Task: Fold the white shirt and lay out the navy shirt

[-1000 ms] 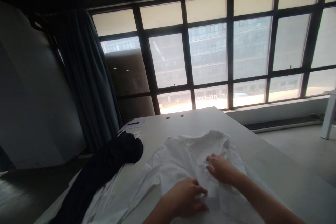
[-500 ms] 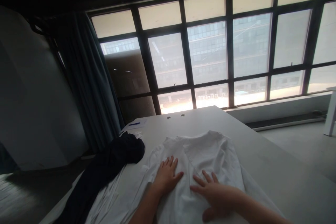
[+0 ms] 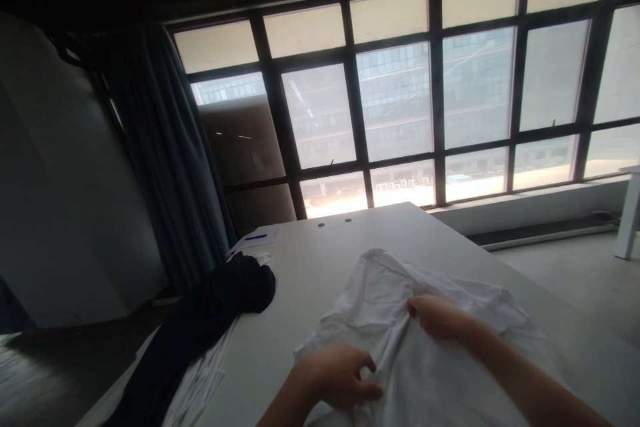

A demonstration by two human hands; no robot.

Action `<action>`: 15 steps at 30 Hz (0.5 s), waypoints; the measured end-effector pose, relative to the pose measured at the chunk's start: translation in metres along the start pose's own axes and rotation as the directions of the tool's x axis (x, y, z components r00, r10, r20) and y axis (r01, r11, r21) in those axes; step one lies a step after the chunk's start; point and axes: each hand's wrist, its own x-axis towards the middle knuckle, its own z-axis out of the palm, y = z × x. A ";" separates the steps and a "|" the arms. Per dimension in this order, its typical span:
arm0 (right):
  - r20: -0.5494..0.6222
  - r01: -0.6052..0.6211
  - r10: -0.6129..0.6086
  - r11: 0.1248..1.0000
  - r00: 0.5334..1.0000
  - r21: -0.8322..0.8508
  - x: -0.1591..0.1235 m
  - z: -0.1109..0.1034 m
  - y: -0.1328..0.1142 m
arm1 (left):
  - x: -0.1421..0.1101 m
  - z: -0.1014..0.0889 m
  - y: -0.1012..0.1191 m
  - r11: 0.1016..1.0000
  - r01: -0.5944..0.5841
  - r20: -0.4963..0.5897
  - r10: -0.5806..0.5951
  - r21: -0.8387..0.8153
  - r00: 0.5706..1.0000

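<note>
The single view comes from a camera worn on the person's head, looking forward and down along a white table (image 3: 350,240) toward a wide window (image 3: 395,100). It sits close above the left hand (image 3: 337,373) and right hand (image 3: 440,317), both low in the frame, while the window stands well beyond the table's far end. A curtain (image 3: 165,147) hangs at the frame's left side.

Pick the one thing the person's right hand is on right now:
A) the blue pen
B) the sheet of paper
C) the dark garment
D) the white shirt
D. The right hand lies gathered on the white shirt, away from the dark garment.
</note>
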 end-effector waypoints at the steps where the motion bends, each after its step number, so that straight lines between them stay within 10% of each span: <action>1: 0.006 -0.007 0.007 0.999 1.000 -0.036 -0.002 0.002 -0.008 | 0.000 0.002 0.009 0.999 -0.038 0.064 0.039 -0.011 0.997; 6: -0.001 -0.019 0.019 0.988 1.000 -0.151 -0.015 0.028 -0.049 | 0.015 0.018 0.016 0.961 -0.213 0.128 0.237 -0.177 0.963; 9: -0.163 -0.053 0.021 0.979 0.986 -0.199 -0.017 0.054 -0.063 | 0.035 0.019 -0.014 0.970 -0.191 -0.273 0.145 -0.150 0.951; 11: -0.268 -0.075 0.020 0.977 0.963 -0.198 -0.015 0.068 -0.064 | 0.046 0.015 -0.044 0.999 0.014 -0.589 -0.037 -0.043 0.807; 15: -0.280 -0.013 -0.016 0.995 0.960 -0.102 -0.008 0.072 -0.053 | 0.049 0.008 -0.107 0.972 0.223 -0.711 -0.204 -0.068 0.672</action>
